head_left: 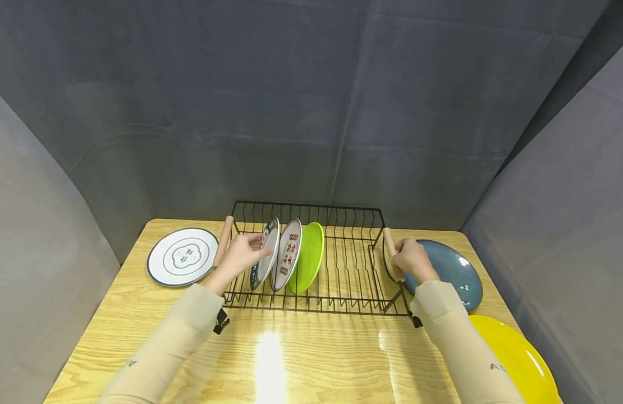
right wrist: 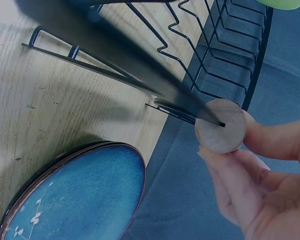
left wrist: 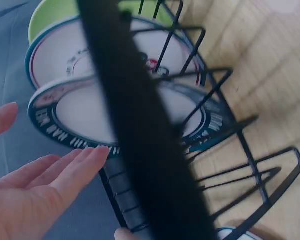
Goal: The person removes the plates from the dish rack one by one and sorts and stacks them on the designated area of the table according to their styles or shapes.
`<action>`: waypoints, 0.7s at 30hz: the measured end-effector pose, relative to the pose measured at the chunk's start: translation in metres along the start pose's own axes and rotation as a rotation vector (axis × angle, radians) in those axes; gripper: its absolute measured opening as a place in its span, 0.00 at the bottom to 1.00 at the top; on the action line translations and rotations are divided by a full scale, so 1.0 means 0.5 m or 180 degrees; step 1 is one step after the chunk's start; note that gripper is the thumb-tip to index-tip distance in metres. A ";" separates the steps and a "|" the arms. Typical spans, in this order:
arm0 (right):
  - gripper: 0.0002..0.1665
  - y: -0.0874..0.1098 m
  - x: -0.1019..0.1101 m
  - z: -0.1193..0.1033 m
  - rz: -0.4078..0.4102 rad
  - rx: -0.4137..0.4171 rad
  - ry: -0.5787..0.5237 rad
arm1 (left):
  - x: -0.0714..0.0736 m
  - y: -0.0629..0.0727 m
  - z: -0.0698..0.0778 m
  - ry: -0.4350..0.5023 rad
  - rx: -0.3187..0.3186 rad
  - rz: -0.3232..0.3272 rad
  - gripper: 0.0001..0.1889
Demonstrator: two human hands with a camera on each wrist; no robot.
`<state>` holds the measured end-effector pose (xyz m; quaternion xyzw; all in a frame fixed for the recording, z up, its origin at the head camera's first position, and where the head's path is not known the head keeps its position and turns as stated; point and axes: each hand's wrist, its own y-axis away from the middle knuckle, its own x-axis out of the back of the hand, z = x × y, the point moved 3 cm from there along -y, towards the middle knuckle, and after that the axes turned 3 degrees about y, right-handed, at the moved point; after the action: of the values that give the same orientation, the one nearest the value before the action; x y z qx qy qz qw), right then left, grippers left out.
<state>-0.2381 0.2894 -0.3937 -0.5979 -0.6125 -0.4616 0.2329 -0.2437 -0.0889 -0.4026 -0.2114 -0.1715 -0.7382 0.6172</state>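
A black wire dish rack (head_left: 349,308) stands on the table with three plates upright in its slots. Leftmost is a white plate with a dark patterned rim (left wrist: 85,117), then a white plate with red characters (head_left: 287,255), then a lime green plate (head_left: 310,258). My left hand (head_left: 243,255) is at the leftmost plate, its straightened fingertips right at the rim and its thumb spread away. At the rack's right end, my right hand (head_left: 412,258) grips the round wooden handle (right wrist: 221,126) between thumb and fingers.
Left of the rack lies a white plate with a blue rim (head_left: 182,257). A blue plate (head_left: 455,275) lies to the right, partly behind the right hand, with a yellow plate (head_left: 518,359) nearer the front. Grey cloth (head_left: 291,112) hangs behind the table.
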 end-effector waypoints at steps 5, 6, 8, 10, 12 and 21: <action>0.26 0.000 0.000 -0.001 0.0016 0.0012 0.0004 | -0.026 0.006 0.001 0.0000 0.0100 -0.0053 0.30; 0.26 0.000 0.000 -0.001 0.0014 0.0014 -0.0002 | -0.030 0.008 0.001 -0.0019 0.0113 -0.0058 0.30; 0.26 0.001 0.000 -0.001 0.0012 0.0015 -0.0008 | -0.036 0.010 0.002 -0.0014 0.0122 -0.0065 0.29; 0.25 0.001 0.000 -0.002 0.0008 0.0015 -0.0013 | -0.043 0.011 0.001 0.0000 0.0121 -0.0061 0.29; 0.25 0.002 0.000 -0.002 0.0002 0.0015 -0.0017 | -0.049 0.010 -0.002 0.0039 0.0092 -0.0040 0.27; 0.24 0.002 0.001 -0.002 0.0063 0.0007 0.0011 | -0.068 0.019 0.007 0.0091 -0.0096 0.0144 0.18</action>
<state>-0.2376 0.2885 -0.3924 -0.6029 -0.6066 -0.4596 0.2393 -0.2291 -0.0600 -0.4176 -0.2140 -0.1467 -0.7295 0.6329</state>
